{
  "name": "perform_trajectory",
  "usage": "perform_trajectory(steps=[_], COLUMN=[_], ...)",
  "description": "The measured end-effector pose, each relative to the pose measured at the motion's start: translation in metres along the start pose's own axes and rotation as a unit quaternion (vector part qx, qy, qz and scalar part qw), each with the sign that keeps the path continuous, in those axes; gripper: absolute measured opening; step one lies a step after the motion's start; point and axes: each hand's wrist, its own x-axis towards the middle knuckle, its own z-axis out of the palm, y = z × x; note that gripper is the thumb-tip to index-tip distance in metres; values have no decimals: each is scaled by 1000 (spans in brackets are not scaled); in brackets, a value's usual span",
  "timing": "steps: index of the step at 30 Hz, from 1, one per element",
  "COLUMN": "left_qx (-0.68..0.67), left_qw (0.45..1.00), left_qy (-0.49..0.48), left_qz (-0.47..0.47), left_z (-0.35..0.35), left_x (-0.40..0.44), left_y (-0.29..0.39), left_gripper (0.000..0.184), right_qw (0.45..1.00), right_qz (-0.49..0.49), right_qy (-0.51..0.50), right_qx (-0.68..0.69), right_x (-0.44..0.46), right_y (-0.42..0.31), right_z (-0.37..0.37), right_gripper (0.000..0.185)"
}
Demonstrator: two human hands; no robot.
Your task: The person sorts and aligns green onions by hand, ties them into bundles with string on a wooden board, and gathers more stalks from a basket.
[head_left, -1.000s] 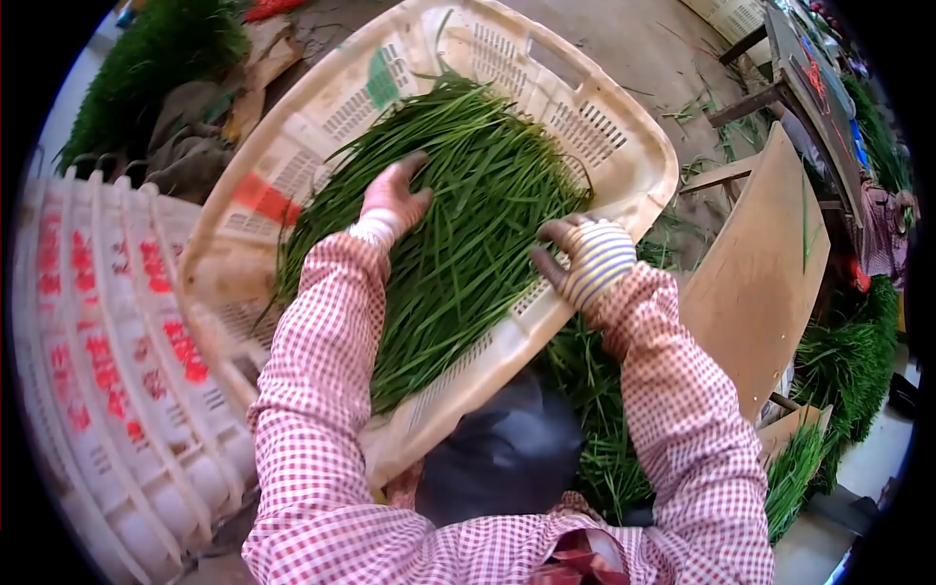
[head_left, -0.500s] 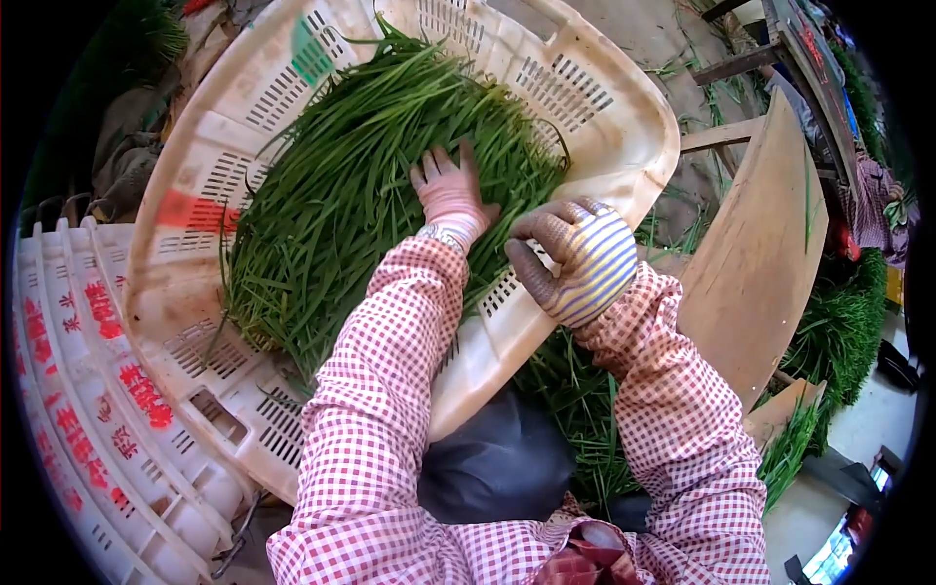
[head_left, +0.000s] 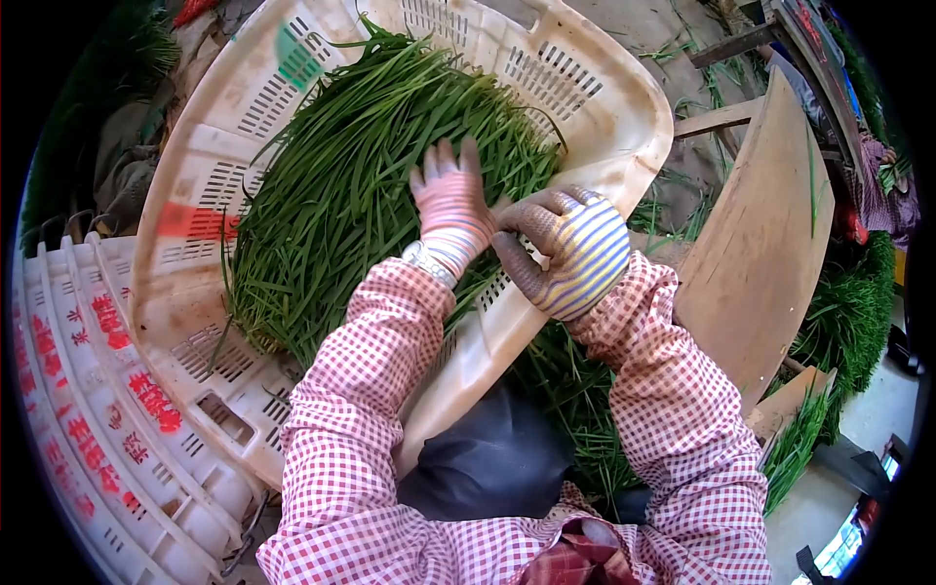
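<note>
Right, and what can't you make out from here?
All in the head view:
Crate floor: under the greens.
Left hand palm: hidden by its own back.
Anything in the right hand: its back and fingers hide the palm.
Small lettering, lower left: too small.

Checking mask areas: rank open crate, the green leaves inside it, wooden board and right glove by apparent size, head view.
1. Open crate
2. Green leaves inside it
3. Wooden board
4. Right glove
</note>
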Motion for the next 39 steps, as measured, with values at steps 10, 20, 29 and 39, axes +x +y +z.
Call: perform_trajectory(steps=[10, 20, 29, 39], left_qx=[25, 144, 26, 112], left_qw=[971, 988, 998, 986], left_qy=[-225, 62, -4, 32], left_qz=[-82, 13, -61, -123], left_z=[21, -9, 48, 104], left_x=[32, 29, 21, 10], left_y=[12, -25, -9, 21], left_gripper=[65, 105, 57, 51], right_qw=[999, 1000, 1000, 999], right_qz=[22, 8, 17, 32], right_qy=[-34, 9, -20, 22], right_qx=[-1, 18, -14, 17], right_x=[-2, -3, -2, -1], right_y=[-1, 1, 1, -4], right_z=[-4, -3, -2, 1], right_gripper=[14, 14, 15, 16])
